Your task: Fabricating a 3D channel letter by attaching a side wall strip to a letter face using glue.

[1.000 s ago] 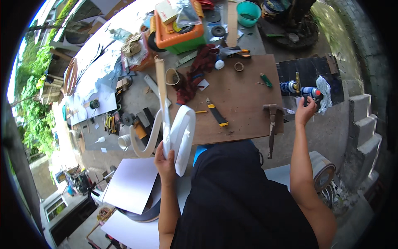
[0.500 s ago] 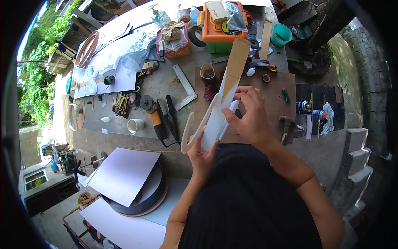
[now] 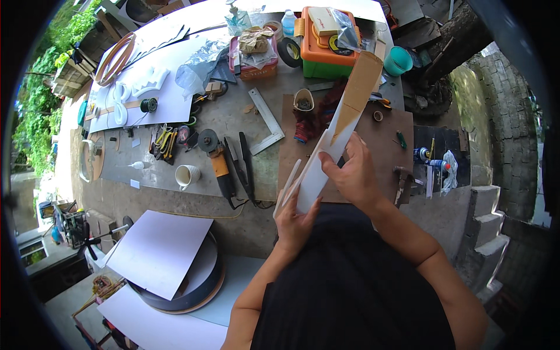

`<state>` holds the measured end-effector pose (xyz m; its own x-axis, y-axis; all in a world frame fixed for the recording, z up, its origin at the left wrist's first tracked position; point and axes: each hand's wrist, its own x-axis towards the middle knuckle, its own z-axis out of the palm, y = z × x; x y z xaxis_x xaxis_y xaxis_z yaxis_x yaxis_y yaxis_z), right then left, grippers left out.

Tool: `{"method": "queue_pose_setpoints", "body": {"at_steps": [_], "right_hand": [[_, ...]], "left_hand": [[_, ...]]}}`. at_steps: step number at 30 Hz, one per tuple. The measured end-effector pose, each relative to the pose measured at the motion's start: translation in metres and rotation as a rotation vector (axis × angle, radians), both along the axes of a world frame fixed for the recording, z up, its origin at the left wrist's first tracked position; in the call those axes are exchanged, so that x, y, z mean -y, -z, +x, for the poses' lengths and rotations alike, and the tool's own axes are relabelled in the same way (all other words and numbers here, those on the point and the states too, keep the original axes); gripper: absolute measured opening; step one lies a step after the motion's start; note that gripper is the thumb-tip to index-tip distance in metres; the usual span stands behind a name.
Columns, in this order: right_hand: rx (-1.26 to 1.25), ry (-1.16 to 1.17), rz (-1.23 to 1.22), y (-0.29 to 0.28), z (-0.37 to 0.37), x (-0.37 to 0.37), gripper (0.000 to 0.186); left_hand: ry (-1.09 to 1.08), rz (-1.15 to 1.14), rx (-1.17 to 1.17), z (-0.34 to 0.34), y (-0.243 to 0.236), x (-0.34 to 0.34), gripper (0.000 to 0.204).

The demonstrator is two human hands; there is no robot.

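Both hands grasp a long strip, white along its lower part and tan cardboard-like at its upper end, held slanting above the brown board. My left hand is closed around the lower end, along with a narrow white piece at the strip's left side. My right hand is closed on the strip higher up, thumb across its white face. Part of a dark red glove shows behind the strip, and a hammer lies to the right.
The table holds an angle grinder, mug, metal square, orange-green toolbox and white cut-outs. Spray cans are at right. White sheets lie on a round object at lower left; concrete steps stand at right.
My right hand moved from beside the spray cans onto the strip. The strip has swung rightward and tilted, and the looped white piece at its left now shows more edge-on.
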<state>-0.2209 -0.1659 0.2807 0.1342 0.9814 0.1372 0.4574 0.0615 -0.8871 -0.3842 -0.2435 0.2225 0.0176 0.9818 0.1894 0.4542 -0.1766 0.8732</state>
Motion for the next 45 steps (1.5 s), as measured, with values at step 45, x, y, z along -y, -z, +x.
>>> {"method": "queue_pose_setpoints", "body": {"at_steps": [45], "right_hand": [[0.154, 0.093, -0.498, 0.159, 0.092, 0.058, 0.018]], "left_hand": [[-0.138, -0.416, 0.803, -0.086, 0.032, -0.020, 0.060]]}}
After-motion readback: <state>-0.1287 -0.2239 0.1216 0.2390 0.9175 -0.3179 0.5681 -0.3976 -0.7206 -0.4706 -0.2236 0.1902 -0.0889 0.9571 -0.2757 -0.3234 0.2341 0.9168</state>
